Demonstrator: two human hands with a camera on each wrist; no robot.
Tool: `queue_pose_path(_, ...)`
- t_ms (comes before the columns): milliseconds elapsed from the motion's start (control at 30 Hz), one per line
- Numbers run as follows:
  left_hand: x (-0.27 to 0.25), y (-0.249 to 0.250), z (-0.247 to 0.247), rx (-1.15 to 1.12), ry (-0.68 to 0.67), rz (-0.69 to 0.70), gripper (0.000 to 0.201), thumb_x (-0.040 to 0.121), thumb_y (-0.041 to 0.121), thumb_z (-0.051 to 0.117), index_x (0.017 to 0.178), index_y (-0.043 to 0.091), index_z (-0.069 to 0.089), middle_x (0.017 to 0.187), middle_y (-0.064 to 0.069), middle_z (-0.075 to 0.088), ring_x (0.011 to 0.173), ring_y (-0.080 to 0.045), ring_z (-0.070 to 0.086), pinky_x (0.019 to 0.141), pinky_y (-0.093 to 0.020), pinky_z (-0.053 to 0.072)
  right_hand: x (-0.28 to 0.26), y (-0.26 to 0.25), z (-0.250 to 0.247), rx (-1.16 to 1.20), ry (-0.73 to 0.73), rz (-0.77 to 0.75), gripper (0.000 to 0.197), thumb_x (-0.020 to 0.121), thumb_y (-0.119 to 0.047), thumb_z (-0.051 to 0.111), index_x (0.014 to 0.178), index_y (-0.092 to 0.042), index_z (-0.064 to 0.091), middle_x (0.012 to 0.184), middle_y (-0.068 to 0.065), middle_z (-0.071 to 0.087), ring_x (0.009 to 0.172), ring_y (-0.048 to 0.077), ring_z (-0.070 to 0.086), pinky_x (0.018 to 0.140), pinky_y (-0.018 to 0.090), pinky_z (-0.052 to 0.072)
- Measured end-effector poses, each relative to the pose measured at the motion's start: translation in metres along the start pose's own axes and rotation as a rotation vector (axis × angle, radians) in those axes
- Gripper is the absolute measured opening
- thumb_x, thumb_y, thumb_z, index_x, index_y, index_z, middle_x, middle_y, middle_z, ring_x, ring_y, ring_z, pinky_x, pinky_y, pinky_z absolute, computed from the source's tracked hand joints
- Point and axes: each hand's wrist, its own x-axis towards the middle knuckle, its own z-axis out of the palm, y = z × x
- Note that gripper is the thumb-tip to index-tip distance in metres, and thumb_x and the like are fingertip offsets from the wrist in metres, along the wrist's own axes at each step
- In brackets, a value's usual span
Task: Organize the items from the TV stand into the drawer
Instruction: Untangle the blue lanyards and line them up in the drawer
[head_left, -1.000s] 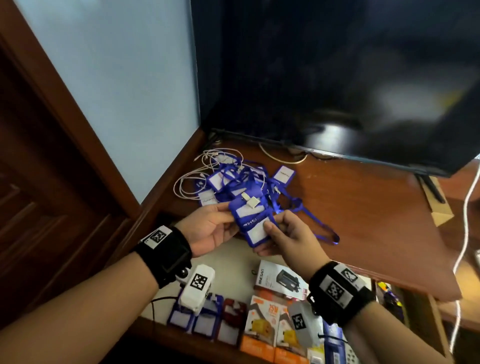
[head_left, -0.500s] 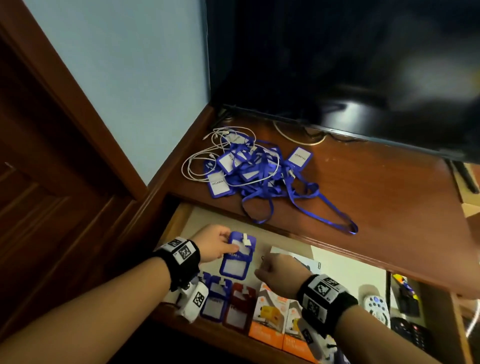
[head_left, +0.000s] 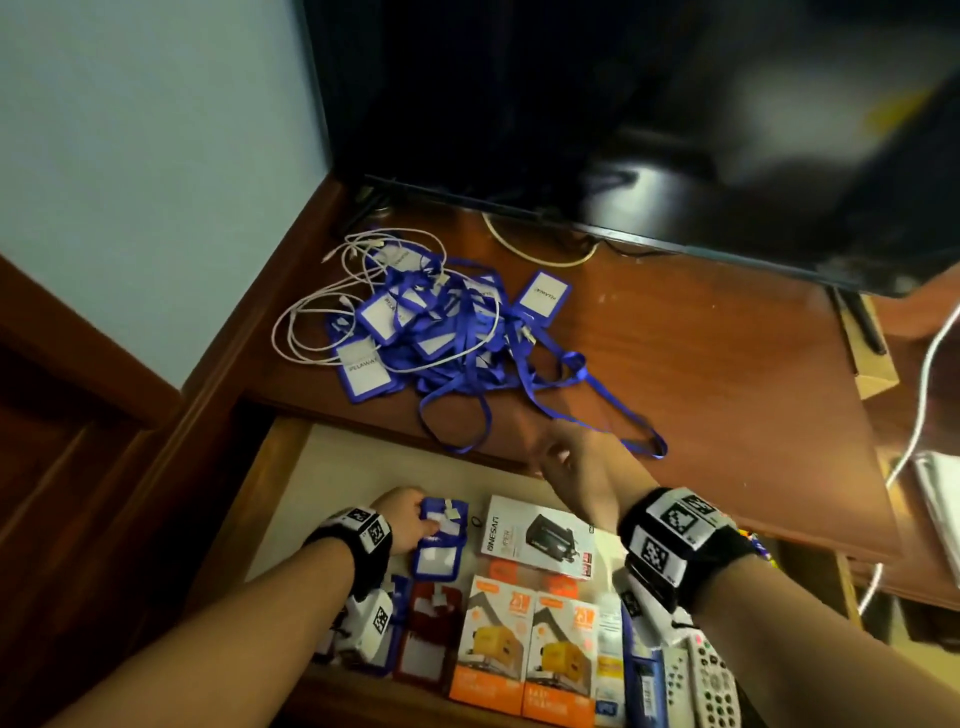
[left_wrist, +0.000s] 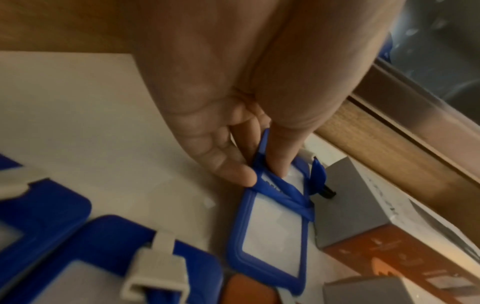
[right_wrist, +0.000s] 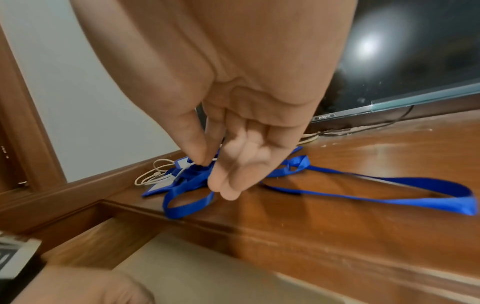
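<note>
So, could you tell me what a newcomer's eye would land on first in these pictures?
Probably the tangled heap of blue lanyards and blue-framed badge holders on the brown wooden TV stand top, close to the wall corner. Next, the open drawer below it, where the left hand holds a blue-framed badge holder on the drawer floor, beside a white product box. The right hand reaches towards the heap.

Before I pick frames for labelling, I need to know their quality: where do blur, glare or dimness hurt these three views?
Head view: the right hand is motion-blurred and the TV shows smeared reflections. Left wrist view: dim and soft, yet the left hand pinching the blue badge holder is readable. Right wrist view: a bright glare spot sits on the screen; fingertips slightly blurred.
</note>
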Motion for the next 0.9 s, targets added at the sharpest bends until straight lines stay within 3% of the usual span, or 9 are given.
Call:
queue_pose_path(233, -0.002, 0.01, 0.007, 0.138, 0.072, -0.042, 0.03, 0.093, 0.035, 0.072, 0.077, 0.029, 0.048, 0.077, 0.009, 0.055, 0.083, -0.021, 0.061, 0.074, -0.028, 0.047, 0.062, -0.019, -0.011, -0.003, 0.019, -0.002, 0.018, 0.09, -0.011, 0.06, 0.104, -0.021, 0.067, 0.091, 0.004, 0.074, 0.086, 0.026, 0.069, 0.075, 0.032, 0.051)
queue_pose_path(333, -0.002, 0.012, 0.008, 0.217, 0.089, -0.052, 0.024, 0.09, 0.04, 0.074, 0.091, 0.023, 0.058, 0.09, 0.002, 0.064, 0.092, -0.023, 0.065, 0.077, -0.028, 0.049, 0.09, -0.026, -0.008, -0.011, 0.008, 0.037, 0.019, 0.094, -0.016, 0.06, 0.111, -0.021, 0.064, 0.101, 0.006, 0.074, 0.09, 0.026, 0.068, 0.075, 0.027, 0.046)
queue_pose_path(400, -0.001, 0.013, 0.009, 0.28, 0.098, -0.063, 0.035, 0.089, 0.042, 0.075, 0.108, 0.016, 0.063, 0.108, -0.004, 0.069, 0.102, -0.025, 0.067, 0.083, -0.031, 0.052, 0.106, -0.028, -0.005, -0.022, 0.027, 0.055, 0.022, 0.093, -0.017, 0.061, 0.115, -0.018, 0.063, 0.109, 0.007, 0.072, 0.099, 0.027, 0.066, 0.079, 0.026, 0.044)
queue_pose_path(500, -0.001, 0.012, 0.011, 0.284, 0.125, -0.098, 0.046, 0.089, 0.046, 0.074, 0.118, 0.013, 0.062, 0.118, -0.005, 0.068, 0.107, -0.025, 0.066, 0.089, -0.033, 0.054, 0.129, -0.03, -0.004, -0.051, 0.067, 0.133, 0.027, 0.095, -0.023, 0.061, 0.12, -0.012, 0.061, 0.114, 0.012, 0.068, 0.106, 0.032, 0.063, 0.083, 0.032, 0.046)
queue_pose_path(633, -0.014, 0.01, -0.001, 0.184, 0.135, -0.113, 0.041, 0.092, 0.049, 0.069, 0.12, 0.021, 0.061, 0.116, 0.001, 0.069, 0.107, -0.021, 0.066, 0.094, -0.034, 0.054, 0.154, -0.027, -0.005, -0.12, 0.054, 0.34, 0.038, 0.099, -0.041, 0.059, 0.105, -0.004, 0.065, 0.095, 0.014, 0.067, 0.09, 0.033, 0.066, 0.068, 0.032, 0.044)
queue_pose_path(733, -0.034, 0.009, -0.02, 0.066, 0.214, -0.115, 0.028, 0.095, 0.047, 0.064, 0.113, 0.025, 0.065, 0.114, 0.005, 0.07, 0.106, -0.018, 0.066, 0.095, -0.032, 0.054, 0.168, -0.02, -0.003, -0.016, 0.046, 0.466, 0.045, 0.095, -0.051, 0.064, 0.093, -0.005, 0.064, 0.081, 0.011, 0.065, 0.073, 0.029, 0.064, 0.06, 0.033, 0.048)
queue_pose_path(833, -0.055, 0.011, -0.037, -0.031, 0.32, -0.089, 0.02, 0.097, 0.042, 0.063, 0.099, 0.023, 0.069, 0.103, 0.004, 0.073, 0.099, -0.018, 0.067, 0.092, -0.031, 0.054, 0.179, -0.009, 0.007, 0.244, 0.055, 0.528, 0.036, 0.087, -0.05, 0.071, 0.082, -0.015, 0.064, 0.089, 0.011, 0.075, 0.081, 0.029, 0.073, 0.076, 0.042, 0.063)
queue_pose_path(900, -0.069, 0.016, -0.046, -0.1, 0.371, -0.048, 0.018, 0.097, 0.039, 0.065, 0.093, 0.022, 0.069, 0.096, 0.005, 0.072, 0.094, -0.016, 0.067, 0.089, -0.03, 0.053, 0.184, -0.003, 0.01, 0.458, 0.057, 0.534, 0.025, 0.087, -0.039, 0.075, 0.079, -0.018, 0.063, 0.089, 0.01, 0.074, 0.072, 0.024, 0.072, 0.073, 0.037, 0.064)
